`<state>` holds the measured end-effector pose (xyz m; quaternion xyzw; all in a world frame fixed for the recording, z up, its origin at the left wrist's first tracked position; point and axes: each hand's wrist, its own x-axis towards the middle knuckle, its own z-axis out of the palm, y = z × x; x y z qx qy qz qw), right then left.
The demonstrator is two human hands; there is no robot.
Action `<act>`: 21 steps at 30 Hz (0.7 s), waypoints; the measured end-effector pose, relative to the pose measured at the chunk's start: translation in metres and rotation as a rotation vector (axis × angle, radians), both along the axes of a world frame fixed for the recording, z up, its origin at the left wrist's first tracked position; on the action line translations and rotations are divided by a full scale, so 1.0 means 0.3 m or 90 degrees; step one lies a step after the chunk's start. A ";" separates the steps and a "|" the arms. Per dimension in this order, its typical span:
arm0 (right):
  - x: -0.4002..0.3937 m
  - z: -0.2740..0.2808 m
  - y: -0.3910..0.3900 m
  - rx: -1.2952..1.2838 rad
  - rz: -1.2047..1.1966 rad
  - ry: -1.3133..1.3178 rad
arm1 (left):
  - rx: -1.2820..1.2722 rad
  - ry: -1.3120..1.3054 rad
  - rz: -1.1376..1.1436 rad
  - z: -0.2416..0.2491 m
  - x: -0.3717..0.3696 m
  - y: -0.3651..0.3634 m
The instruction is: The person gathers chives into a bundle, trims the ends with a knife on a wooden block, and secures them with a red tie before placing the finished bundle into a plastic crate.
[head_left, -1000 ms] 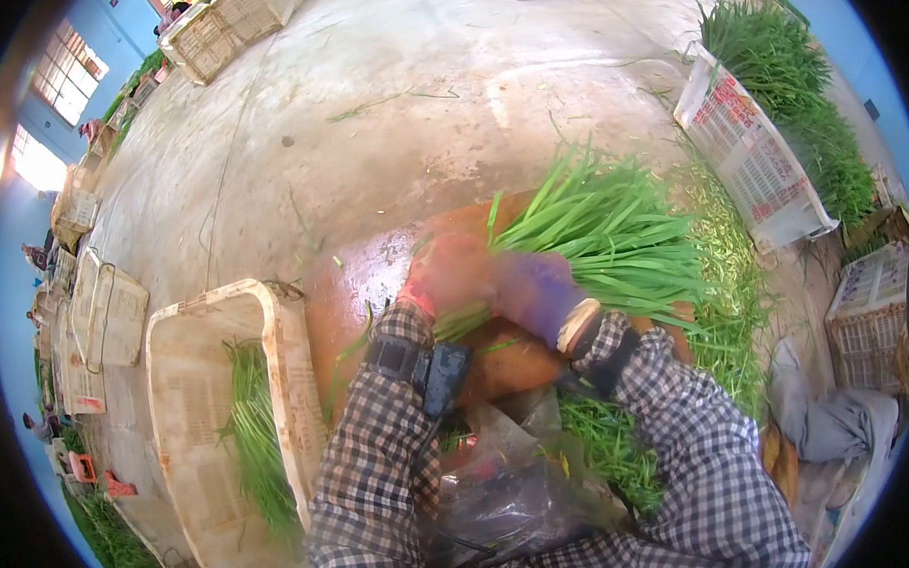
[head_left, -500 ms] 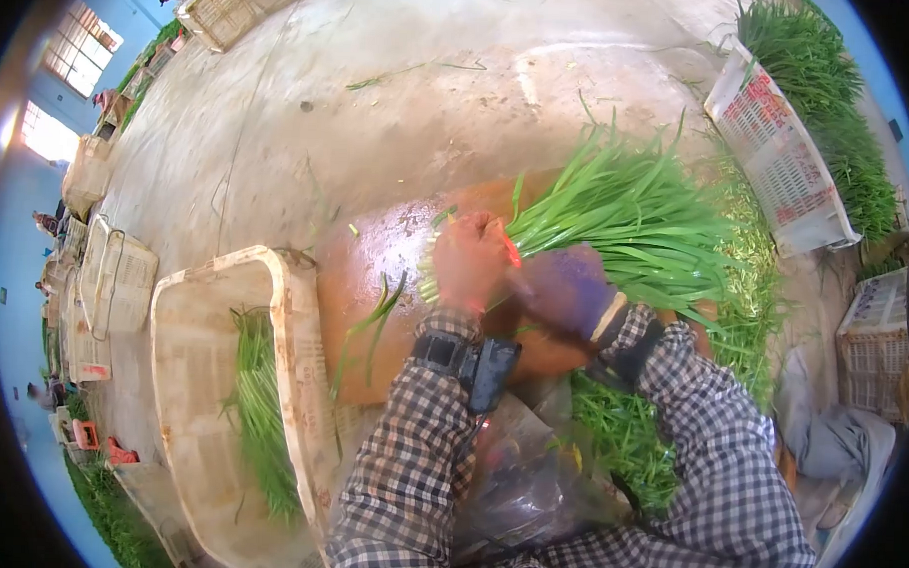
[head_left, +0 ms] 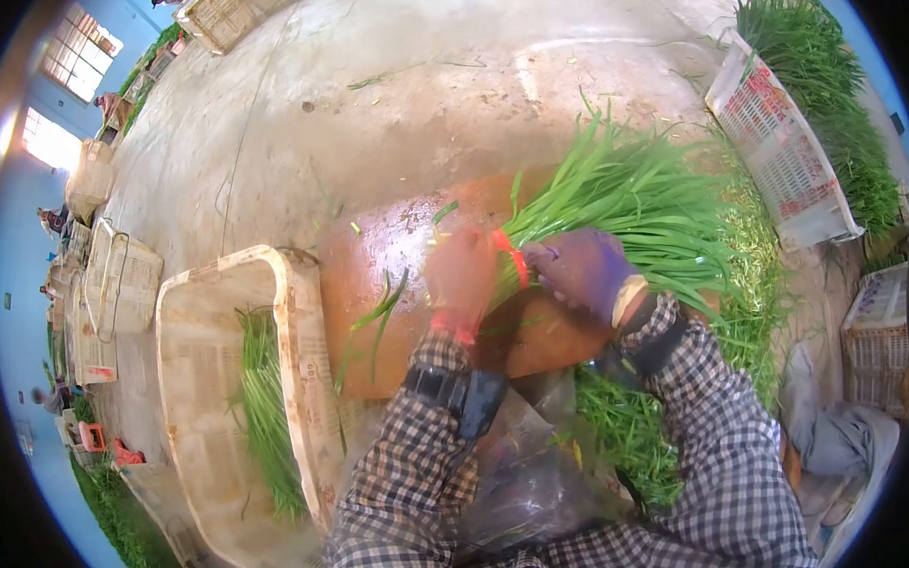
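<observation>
A bunch of garlic chives (head_left: 627,205) lies over a wet brown board (head_left: 372,356), its long leaves fanning out to the upper right. Round its stem end runs a red band (head_left: 515,261). My left hand (head_left: 460,279) is closed round the stems, just left of the band. Close by on the right is my right hand (head_left: 580,273), in a purple glove, fingers pinched beside the band; whatever is between them is too small to make out. Some loose green leaves (head_left: 384,307) rest on the board, left of my left hand.
A dirty white crate (head_left: 281,378) with chives (head_left: 270,418) inside stands at the left. Trimmings (head_left: 754,294) lie right of the board. Below it are clear plastic (head_left: 527,487) and cut leaves (head_left: 629,440). A crate (head_left: 780,145) heaped with chives stands at the upper right.
My right hand has shifted slightly right, away from my left hand, and turned. More of the red band shows between them. My left hand stays on the stems, slightly lower.
</observation>
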<state>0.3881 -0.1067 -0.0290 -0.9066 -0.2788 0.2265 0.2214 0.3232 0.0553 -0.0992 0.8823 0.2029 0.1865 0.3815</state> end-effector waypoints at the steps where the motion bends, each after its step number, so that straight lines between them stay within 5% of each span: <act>1: 0.017 0.049 0.010 -0.051 -0.012 0.143 | 0.058 0.029 -0.031 0.006 -0.020 0.006; 5: 0.065 0.165 0.048 -0.151 0.185 -0.063 | 0.481 0.034 -0.226 0.121 -0.095 -0.037; 7: 0.107 0.141 0.092 -0.135 0.300 -0.169 | 0.465 0.057 -0.338 0.115 -0.110 -0.038; 9: 0.180 0.051 0.170 -0.141 0.611 -0.281 | 0.634 -0.041 -0.419 0.109 -0.114 -0.052; 10: 0.191 0.041 0.211 -0.166 0.658 -0.282 | 0.602 0.111 -0.459 0.154 -0.113 -0.078; 16: 0.165 0.090 0.331 -0.288 0.595 -0.163 | 0.452 -0.100 -0.434 0.110 -0.118 -0.048; 18: 0.159 0.118 0.320 -0.259 0.546 -0.142 | 0.329 0.116 -0.306 0.206 -0.099 -0.109; 21: 0.171 0.126 0.243 -0.038 0.398 -0.151 | 0.492 0.187 -0.344 0.227 -0.052 -0.100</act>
